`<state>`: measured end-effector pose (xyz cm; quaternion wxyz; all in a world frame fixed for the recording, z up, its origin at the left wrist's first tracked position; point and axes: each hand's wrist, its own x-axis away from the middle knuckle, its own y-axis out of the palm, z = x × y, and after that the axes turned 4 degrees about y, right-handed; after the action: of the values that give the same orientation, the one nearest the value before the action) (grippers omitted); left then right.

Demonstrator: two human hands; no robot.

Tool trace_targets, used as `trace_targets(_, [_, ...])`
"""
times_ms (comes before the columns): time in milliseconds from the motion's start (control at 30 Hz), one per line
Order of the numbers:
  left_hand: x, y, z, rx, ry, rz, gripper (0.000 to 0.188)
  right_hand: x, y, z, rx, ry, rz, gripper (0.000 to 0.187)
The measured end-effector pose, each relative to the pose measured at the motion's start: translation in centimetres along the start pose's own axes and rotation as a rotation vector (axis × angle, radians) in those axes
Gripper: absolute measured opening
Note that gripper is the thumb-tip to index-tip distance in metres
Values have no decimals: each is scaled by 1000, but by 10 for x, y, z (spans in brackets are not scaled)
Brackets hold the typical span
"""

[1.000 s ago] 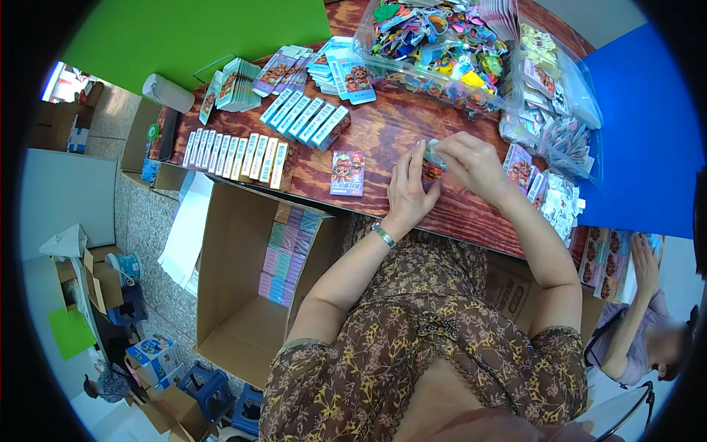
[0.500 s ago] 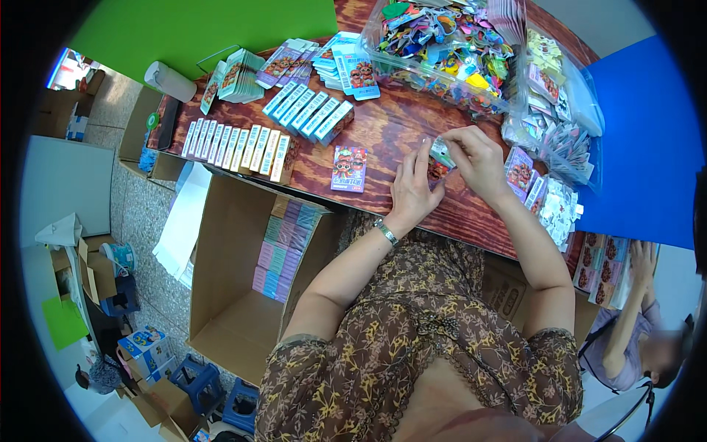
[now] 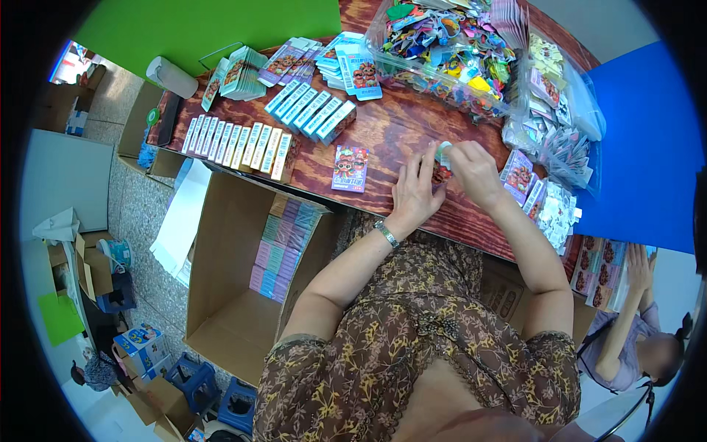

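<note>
A: Quick rundown, nearest 1st?

B: Brown floral dress (image 3: 420, 309), then a metal-band watch (image 3: 385, 233) on the L wrist.

A: Hands?

B: L hand (image 3: 416, 193) has the small box (image 3: 442, 174) b/w index & thumb. R hand (image 3: 473, 174) has its fingertips curled at the box's pale-green far end; can't tell if they're pinching it. Box is b/w both hands, over the front part of the wood-grain tbl (image 3: 383, 129).

A: What's right by them?

B: Purple box (image 3: 350, 169) lying flat, L of the L hand, apart from it. Near the R hand: other purple boxes (image 3: 518, 175) w/ a bag of silvery pcs (image 3: 557, 214) just beside.

A: Farther out?

B: Row of blue boxes (image 3: 309, 110) beyond the flat one, longer row of pale-edged boxes (image 3: 239, 147) to its L. Clear tub (image 3: 520, 85) past the hands, full of multicolored bits (image 3: 449, 44).

A: Bkgd?

B: Green panel (image 3: 206, 37) behind the tbl, blue panel (image 3: 641, 125) on the R. Co-worker's hand (image 3: 639, 267) far R, near printed pkgs (image 3: 607, 265).
</note>
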<state>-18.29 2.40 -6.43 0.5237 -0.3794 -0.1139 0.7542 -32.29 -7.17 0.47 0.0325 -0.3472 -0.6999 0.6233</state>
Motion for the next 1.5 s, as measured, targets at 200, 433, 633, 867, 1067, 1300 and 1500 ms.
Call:
trace_targets(200, [0,-2,4,2,-6,-29,93,-1,8,4,1,72,119,31])
trace_targets(433, [0,-3,1,1,-22,-39,93,-3,-5,-3,-119,-13,-23,25])
trace_targets(633, [-1,-3,2,-8,10,-26,92,-7,-11,9,-188,115,-13,18])
trace_targets(867, [0,-2,4,-46,63,-3,91,-11,-15,-16,77,200,-41,16])
trace_targets(1067, [3,1,0,-35,88,26,90,-8,-14,-9,-65,312,-118,14])
trace_targets(1300, [1,2,-6,-37,96,65,94,-11,-18,-12,-354,529,-68,13])
trace_targets(1500, [2,5,-9,-36,119,84,100,-5,-16,-24,-160,449,-78,15])
